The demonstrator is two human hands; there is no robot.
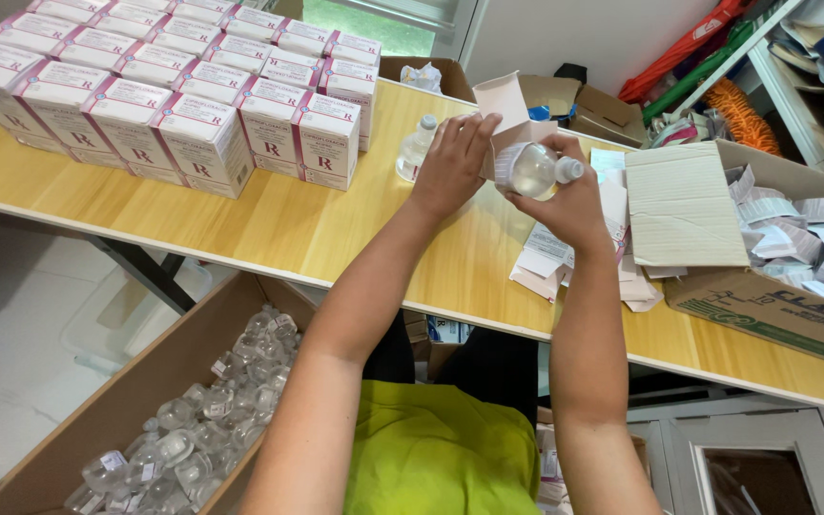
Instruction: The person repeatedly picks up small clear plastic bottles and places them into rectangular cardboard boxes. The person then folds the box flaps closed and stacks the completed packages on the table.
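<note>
Right hand clamped round clear round plastic bottle; left hand pinches open white carton just above. Boxing step; next needs neck aligned.

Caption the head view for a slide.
Right hand holds a clear bottle while the left hand holds an open carton above a wooden table stacked with boxes.
</note>
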